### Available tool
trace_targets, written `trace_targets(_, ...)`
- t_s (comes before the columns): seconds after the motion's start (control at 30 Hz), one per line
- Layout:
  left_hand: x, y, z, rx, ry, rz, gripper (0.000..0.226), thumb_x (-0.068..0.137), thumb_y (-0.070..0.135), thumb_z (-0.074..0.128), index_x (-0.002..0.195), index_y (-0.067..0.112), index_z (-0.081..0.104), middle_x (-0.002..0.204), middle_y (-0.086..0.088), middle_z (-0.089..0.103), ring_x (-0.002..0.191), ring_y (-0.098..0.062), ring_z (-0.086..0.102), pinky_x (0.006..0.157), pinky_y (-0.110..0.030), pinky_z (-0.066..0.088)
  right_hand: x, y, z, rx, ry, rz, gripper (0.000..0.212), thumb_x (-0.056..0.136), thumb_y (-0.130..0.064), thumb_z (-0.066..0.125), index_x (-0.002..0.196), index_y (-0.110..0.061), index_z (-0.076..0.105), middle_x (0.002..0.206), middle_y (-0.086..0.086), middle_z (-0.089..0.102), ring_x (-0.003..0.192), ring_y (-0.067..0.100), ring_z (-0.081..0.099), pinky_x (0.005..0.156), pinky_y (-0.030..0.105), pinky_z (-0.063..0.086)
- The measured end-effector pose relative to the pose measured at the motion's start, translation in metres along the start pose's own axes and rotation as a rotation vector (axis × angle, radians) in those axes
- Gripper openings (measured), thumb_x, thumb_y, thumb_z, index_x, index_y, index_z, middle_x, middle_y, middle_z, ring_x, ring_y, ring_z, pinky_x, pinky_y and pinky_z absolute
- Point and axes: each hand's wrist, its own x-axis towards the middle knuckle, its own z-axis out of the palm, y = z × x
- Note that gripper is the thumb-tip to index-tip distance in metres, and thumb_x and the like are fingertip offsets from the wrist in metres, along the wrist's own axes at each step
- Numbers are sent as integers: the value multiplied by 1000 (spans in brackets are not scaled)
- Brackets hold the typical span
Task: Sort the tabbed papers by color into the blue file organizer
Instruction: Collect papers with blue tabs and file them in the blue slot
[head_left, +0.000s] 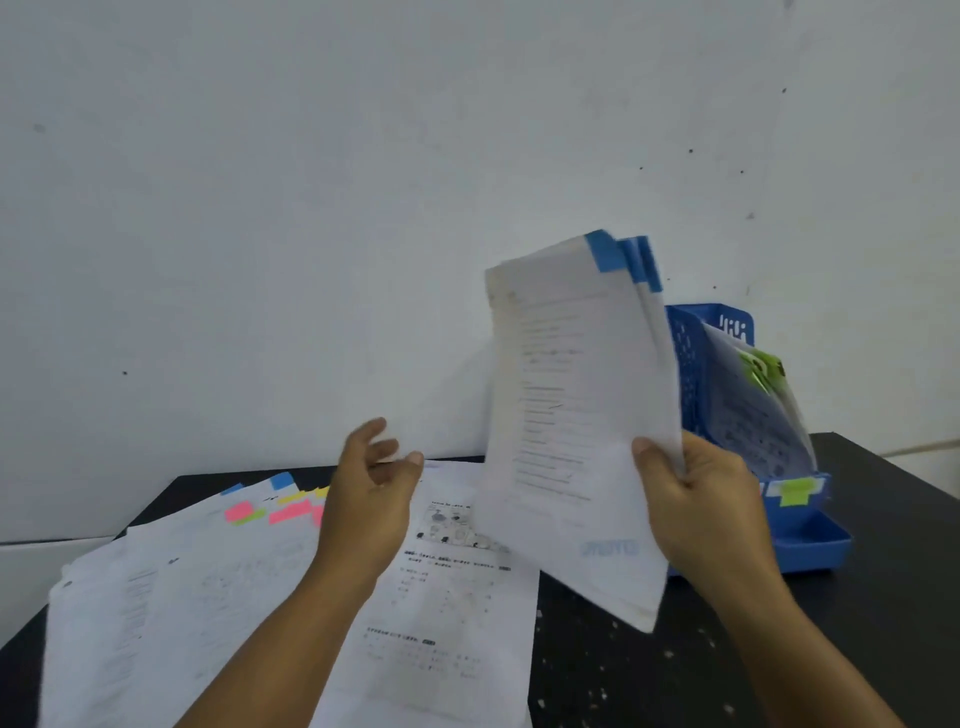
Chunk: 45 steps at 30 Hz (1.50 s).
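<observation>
A: Head view. Right hand (711, 499) holds a sheaf of blue-tabbed papers (576, 415) upright by its lower right edge, thumb in front, fingers behind. Left hand (371, 499) hangs above the table with fingers loosely spread, holding nothing. The frame is blurred, so the sheet count can't be told.

B: Where is the target?

A: The blue file organizer (810, 540) stands just right of the sheaf, partly hidden by it. Green-tabbed papers (753, 410) already lean in one slot. The unsorted pile (260, 587), with pink, yellow and blue tabs, lies fanned on the table (883, 597) to the left.

B: Risks?

A: One-edge grip on a tall sheaf: my judgement is that the sheets may splay or slide out and the tabs fall out of line. The bottom corner could catch a divider or the front lip on entry and buckle. It could also land in the green slot.

B: Room to move?

A: Open air above the organizer, so entry from above looks free. The wall sits close behind it and the table edge near its right. The left hand is free to square the stack.
</observation>
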Motion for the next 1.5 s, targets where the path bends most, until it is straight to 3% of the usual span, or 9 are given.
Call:
trace_targets(0.1,-2,-8,27,56,-94,-68,41,91,21,63,127,34,48,117,7,58,88,-2,58,49,-10,45,5,10,-17,-101,123,12,22,98,-33,50,87,-22,65,77,-8,67,68,14,64,49,27,47)
trace_targets(0.23,-4,-15,65,159,-238,-123,38,91,23,64,126,32,52,120,10,57,97,-7,59,55,-14,43,10,19,-28,-281,265,38,30,99,-32,44,78,-17,60,69,-2,60,58,10,53,44,22,33)
trace_targets(0.37,-4,-25,95,207,-361,-138,33,90,28,65,121,30,56,116,11,59,99,-6,56,67,-19,47,28,25,-18,-370,369,-38,30,100,-33,42,77,-20,57,69,1,62,56,14,56,45,24,41)
trace_targets(0.57,-8,-37,121,230,-451,-154,39,89,32,66,126,25,56,117,9,61,103,-8,57,66,-9,37,65,22,27,-493,511,-244,28,98,-27,46,118,-20,65,73,11,69,59,32,63,56,41,56)
trace_targets(0.7,-10,-41,126,239,-498,-118,48,90,35,65,134,27,49,129,9,57,114,-10,55,80,-15,42,81,30,56,-480,447,-224,32,99,-26,50,130,-23,58,77,16,70,64,37,66,61,47,57)
trace_targets(0.87,-8,-45,128,211,-554,-72,48,91,31,64,136,29,47,125,13,57,109,-8,59,81,-13,47,92,43,75,-472,340,-177,18,101,-25,45,114,-14,50,84,15,70,75,37,67,62,43,55)
trace_targets(1.1,-4,-52,129,208,-571,-39,51,89,25,67,134,33,46,126,15,55,108,-9,60,89,-23,51,95,55,83,-293,38,193,24,104,-32,29,118,-14,36,110,20,62,87,36,55,68,37,38)
trace_targets(1.37,-2,-55,131,182,-559,-53,44,87,22,69,123,37,48,120,16,57,107,-11,60,84,-21,50,91,57,63,-582,4,145,23,98,-26,35,87,-11,49,89,11,63,73,28,50,66,35,43)
trace_targets(1.5,-2,-55,132,188,-559,-54,43,87,22,69,122,37,49,118,16,56,105,-11,61,79,-18,50,90,56,50,-672,-22,169,28,95,-26,40,99,-9,62,97,10,66,78,26,51,69,32,41)
